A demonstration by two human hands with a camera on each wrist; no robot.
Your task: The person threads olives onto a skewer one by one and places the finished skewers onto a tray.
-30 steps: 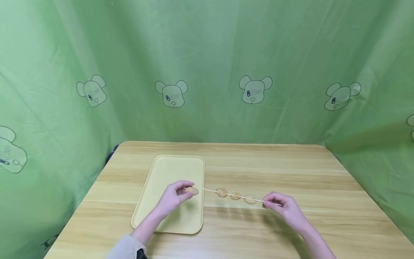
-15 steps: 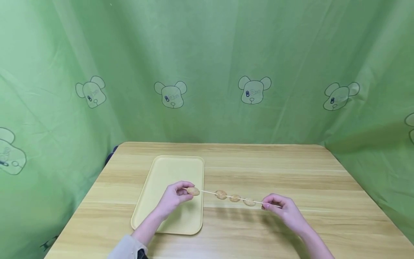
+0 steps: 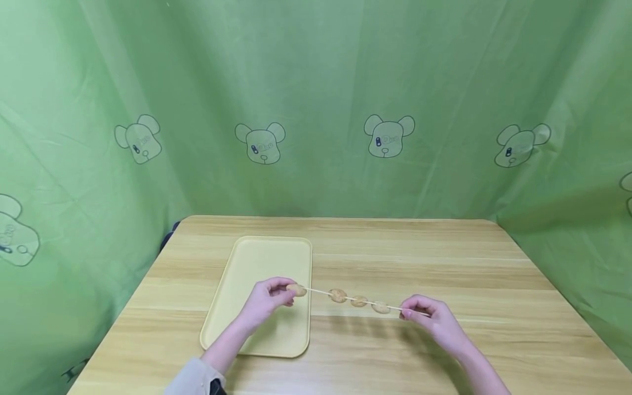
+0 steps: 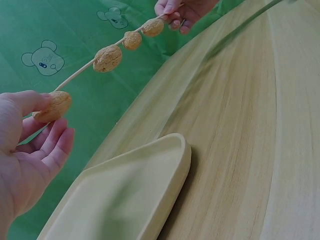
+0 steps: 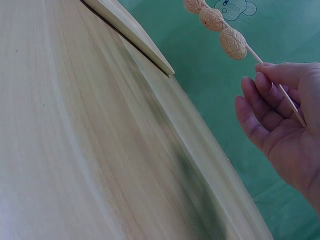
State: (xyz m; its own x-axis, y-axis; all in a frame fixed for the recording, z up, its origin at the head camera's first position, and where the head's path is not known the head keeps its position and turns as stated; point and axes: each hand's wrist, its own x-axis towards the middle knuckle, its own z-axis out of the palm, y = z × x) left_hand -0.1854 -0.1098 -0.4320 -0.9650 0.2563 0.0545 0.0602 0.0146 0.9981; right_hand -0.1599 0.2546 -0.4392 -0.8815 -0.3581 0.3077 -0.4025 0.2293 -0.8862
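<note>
My left hand [image 3: 264, 303] pinches a tan, wrinkled ball [image 3: 297, 291], which looks like a fried meatball, between thumb and fingers above the tray. The thin wooden skewer [image 3: 317, 291] reaches this ball at its left end. Whether it has pierced the ball I cannot tell. Further along the skewer sit three similar balls, with a larger ball [image 4: 108, 58] nearest the left hand, a smaller middle ball [image 4: 132, 40] and another ball [image 5: 233, 43] nearest the right hand. At the skewer's other end, my right hand [image 3: 436, 321] pinches it, its tail crossing the palm in the right wrist view.
A pale yellow rectangular tray [image 3: 261, 258] lies on the left part of the wood-grain table [image 3: 419, 252], below the left hand. Behind the table hangs a green curtain [image 3: 316, 181] printed with bear heads.
The left-hand ball has shifted slightly right. A second ago the skewer tip stood apart from it; now they meet. The left fingers have changed their hold, while the right hand stays nearly still.
</note>
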